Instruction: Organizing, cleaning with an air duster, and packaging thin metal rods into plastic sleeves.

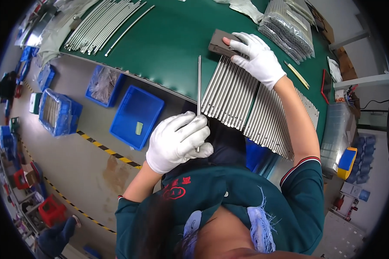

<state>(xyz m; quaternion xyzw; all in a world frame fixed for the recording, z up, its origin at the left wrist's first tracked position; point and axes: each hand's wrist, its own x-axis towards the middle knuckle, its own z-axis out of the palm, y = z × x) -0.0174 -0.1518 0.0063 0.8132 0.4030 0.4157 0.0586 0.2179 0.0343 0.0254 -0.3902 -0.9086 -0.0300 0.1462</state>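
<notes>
Nearest the camera, the person's dark green shirt (229, 203) fills the lower middle of the view, with both forearms reaching up from it toward the desk (168, 47), whose top is green.

Both hands wear white gloves and are well apart. The left hand (179, 140) is closed around the near end of a single thin metal rod (199, 82); the rod runs straight up from the fist, its far part lying over the desk edge, just beside the left side of a row of rods (246, 103). That row of silvery rods lies side by side on the desk in front of the person, fanning away to the right, with the near ends overhanging the desk edge.

The right hand (257, 56) rests flat at the far end of the row, its fingers pressing on a dark grey block (220, 43) that sits against the rod ends. It presses rather than grips.

Farther left on the desk lies another bundle of long rods (103, 23). At the far right are bagged rods (289, 30). Beyond the right forearm lie a yellowish stick (297, 74) and a red tool (323, 86); what kind of tool cannot be told.

Below the desk edge, blue bins (136, 116) stand on the floor, near a yellow-and-black floor stripe (108, 151).
</notes>
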